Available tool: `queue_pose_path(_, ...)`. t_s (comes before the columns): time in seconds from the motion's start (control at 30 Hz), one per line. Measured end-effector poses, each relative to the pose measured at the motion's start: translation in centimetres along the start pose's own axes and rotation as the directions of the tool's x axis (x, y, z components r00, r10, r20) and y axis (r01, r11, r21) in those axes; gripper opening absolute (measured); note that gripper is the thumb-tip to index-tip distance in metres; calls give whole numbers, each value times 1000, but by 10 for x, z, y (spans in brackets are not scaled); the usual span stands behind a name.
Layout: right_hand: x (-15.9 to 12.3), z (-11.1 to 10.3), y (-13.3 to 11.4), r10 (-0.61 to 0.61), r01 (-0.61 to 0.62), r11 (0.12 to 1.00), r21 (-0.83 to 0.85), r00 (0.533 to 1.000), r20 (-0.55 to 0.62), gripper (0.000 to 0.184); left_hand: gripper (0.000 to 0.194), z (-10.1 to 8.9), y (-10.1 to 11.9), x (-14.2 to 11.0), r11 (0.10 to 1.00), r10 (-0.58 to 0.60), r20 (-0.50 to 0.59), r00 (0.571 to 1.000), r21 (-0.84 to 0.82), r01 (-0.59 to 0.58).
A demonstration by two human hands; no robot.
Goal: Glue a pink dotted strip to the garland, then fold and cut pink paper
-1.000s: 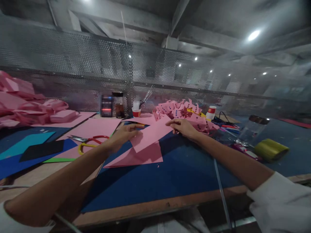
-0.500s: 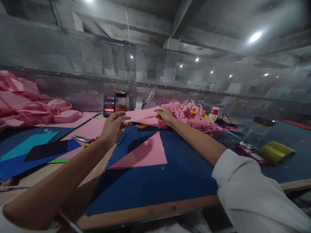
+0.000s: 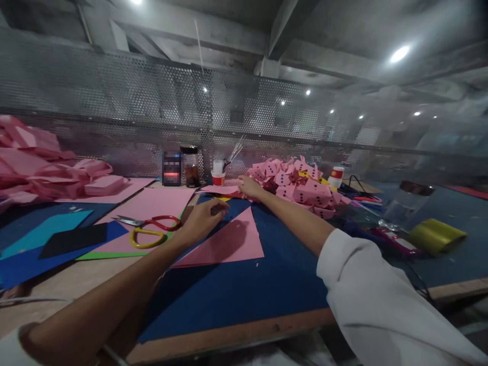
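Observation:
My left hand [image 3: 208, 217] hovers over the blue mat [image 3: 244, 292] with its fingers loosely curled and apart, nothing between them. Just below and to its right lies a folded pink paper triangle [image 3: 234, 241], its left part hidden by my forearm. Farther back, my right hand [image 3: 250, 188] is closed at the right end of a flat pink paper sheet [image 3: 219, 189]; its fingertips are small and partly hidden. Right behind that hand is a heap of folded pink paper pieces with dark dots [image 3: 305, 190]. Red-and-yellow-handled scissors [image 3: 150, 231] rest left of my left hand.
Pink paper strips [image 3: 49, 162] are piled at the far left, near turquoise [image 3: 49, 231], black and blue sheets. At the back stand a phone [image 3: 171, 168], a jar [image 3: 190, 168] and a paper cup [image 3: 218, 178]. A clear jar [image 3: 406, 206] and yellow roll [image 3: 436, 236] are on the right.
My left hand has let go of the pink sheet and come back toward me, to the right. The sheet has lowered, uncovering the cup. My right hand has shifted slightly left. The scissors show more fully.

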State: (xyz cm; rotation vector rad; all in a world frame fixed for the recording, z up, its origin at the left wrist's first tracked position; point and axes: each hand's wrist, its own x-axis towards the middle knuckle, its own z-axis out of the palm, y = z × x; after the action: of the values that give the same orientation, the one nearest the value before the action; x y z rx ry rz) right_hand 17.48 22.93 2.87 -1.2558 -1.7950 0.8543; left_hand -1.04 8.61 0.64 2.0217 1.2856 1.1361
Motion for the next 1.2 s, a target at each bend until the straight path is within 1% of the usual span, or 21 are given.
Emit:
queue_pose_path(0.07,-4,-6,-2,-36,35,983,-181,999,0,36,31,-2,-2,1,997,8,17,1000,73,-9)
queue_pose_path(0.17,-11,-15,-8,-98,93,903,-419,995,10,39,28,-3,-6,2,986,14,42,999,164,-20)
queue_pose_path(0.27,-20,-20,-11,-143,143,817,-559,989,44,39,27,-1,-9,2,973,23,60,998,226,-36)
queue_pose_path(0.37,-25,-23,-11,-172,192,755,-627,981,94,37,27,2,-11,1,964,39,78,996,258,-57)
queue_pose_path(0.47,-27,-28,-9,-197,232,726,-647,972,127,35,27,3,-11,-1,959,49,92,995,274,-73)
queue_pose_path(0.57,-27,-36,-11,-237,274,723,-635,961,146,32,27,3,-9,-2,956,52,102,993,282,-79)
queue_pose_path(0.73,-34,-46,-26,-295,339,728,-596,940,174,30,26,2,-9,-1,952,49,111,993,297,-80)
queue_pose_path(0.83,-48,-51,-36,-303,377,727,-574,926,224,26,25,0,-9,0,948,37,121,992,310,-73)
queue_pose_path(0.93,-75,-56,-41,-297,436,724,-535,896,329,23,27,-1,-9,0,943,16,144,989,328,-63)
queue_pose_path(1.03,-118,-61,-36,-296,544,719,-433,803,517,22,29,1,-10,-1,934,-7,176,984,353,-57)
queue_pose_path(1.1,-148,-64,-27,-285,577,720,-386,753,593,30,29,3,-11,-2,928,-19,188,982,369,-53)
queue_pose_path(1.13,-162,-65,-22,-284,603,694,-393,731,620,38,28,5,-12,-3,925,-22,192,981,376,-53)
queue_pose_path(1.2,-183,-65,-9,-307,652,636,-413,704,640,52,28,7,-11,-5,922,-18,199,980,383,-61)
